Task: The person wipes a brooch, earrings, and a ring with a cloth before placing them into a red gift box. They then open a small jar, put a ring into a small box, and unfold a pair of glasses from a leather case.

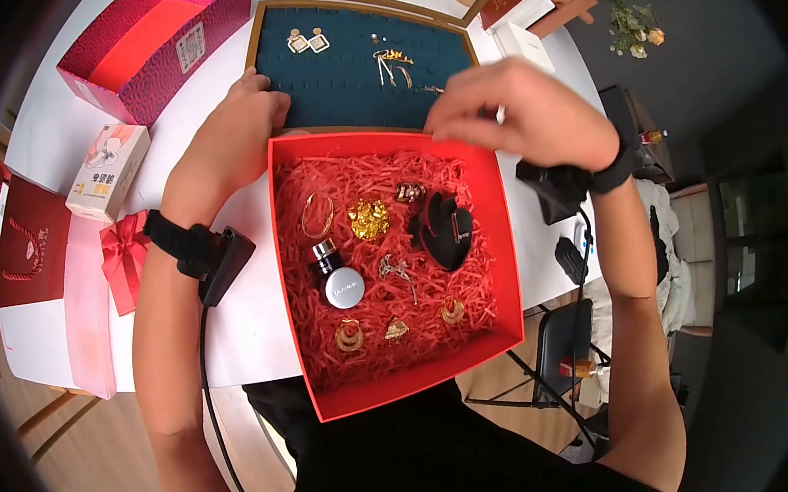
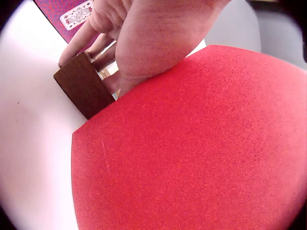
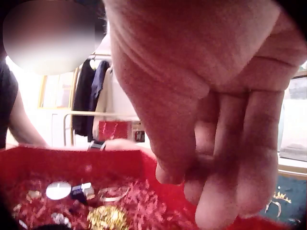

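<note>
A wood-framed jewelry case with a dark green lining holds square earrings and gold pieces. The left hand grips its left edge; in the left wrist view that hand's fingers lie around the brown wooden corner. Over the case's lower right edge and the red box's far rim hovers the right hand, fingers loosely bent, nothing visible in them. The red box holds shredded paper, a gold ball, a black hair claw, a silver-capped bottle, a brooch and hoop earrings.
A patterned magenta box, a small carton, a ribboned red box and a red bag stand on the left. White boxes lie at the back right. Cables run from both wrists; a black chair is at right.
</note>
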The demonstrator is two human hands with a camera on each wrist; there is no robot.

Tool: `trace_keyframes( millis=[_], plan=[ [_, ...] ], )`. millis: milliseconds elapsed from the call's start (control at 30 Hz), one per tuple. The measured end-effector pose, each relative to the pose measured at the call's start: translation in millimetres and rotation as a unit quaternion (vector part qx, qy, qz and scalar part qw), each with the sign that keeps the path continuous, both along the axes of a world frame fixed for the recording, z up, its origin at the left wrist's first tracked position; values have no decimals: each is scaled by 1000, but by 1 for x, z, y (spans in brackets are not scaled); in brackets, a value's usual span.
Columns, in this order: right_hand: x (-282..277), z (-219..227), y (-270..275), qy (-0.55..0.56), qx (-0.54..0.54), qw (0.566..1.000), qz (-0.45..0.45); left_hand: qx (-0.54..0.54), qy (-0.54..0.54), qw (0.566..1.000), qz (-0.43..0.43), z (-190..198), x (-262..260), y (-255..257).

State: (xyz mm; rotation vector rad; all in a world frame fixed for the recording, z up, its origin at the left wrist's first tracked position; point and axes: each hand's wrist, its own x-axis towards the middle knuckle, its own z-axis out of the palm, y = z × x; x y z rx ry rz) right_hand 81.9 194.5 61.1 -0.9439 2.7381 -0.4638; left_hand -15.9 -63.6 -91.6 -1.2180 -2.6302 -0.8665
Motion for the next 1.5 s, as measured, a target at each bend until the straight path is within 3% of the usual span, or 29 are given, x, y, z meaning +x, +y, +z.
trace_keyframes(
  millis=[33, 100, 333, 433, 533, 833, 1033, 1167, 1333, 1400, 1500],
  plan=[
    [-9, -4, 14, 38, -25, 999, -15, 6, 17, 1000, 1, 0, 1, 1],
    [-25, -3, 27, 44, 27, 991, -125, -15, -8, 1000, 1, 9, 3, 1],
    [-105, -77, 97, 133, 165, 972, -99, -30, -27, 999, 5, 5, 0, 1],
    [-123, -89, 93, 171, 175, 964, -101, -17, -25, 1000, 6, 4, 1, 1],
    [-134, -93, 79, 138, 156, 961, -182, -29, -56, 998, 4, 7, -1, 1],
    [-166, -98, 39, 160, 73, 978, -112, -30, -62, 998, 6, 6, -1, 2],
    [-182, -102, 1, 201, 97, 974, -40, -34, -46, 998, -1, 6, 0, 2],
    [-183, -108, -17, 233, 145, 957, -95, -32, -51, 998, -15, 9, -1, 1],
    [-203, -125, -7, 167, 151, 969, -100, -24, 39, 998, -41, -6, -11, 0],
    [-203, -124, -7, 133, 100, 979, -120, 19, 88, 995, -42, -11, -11, 0],
    [-204, -118, -5, 131, 50, 982, -125, -25, -1, 999, -32, -7, -13, 1]
  ],
)
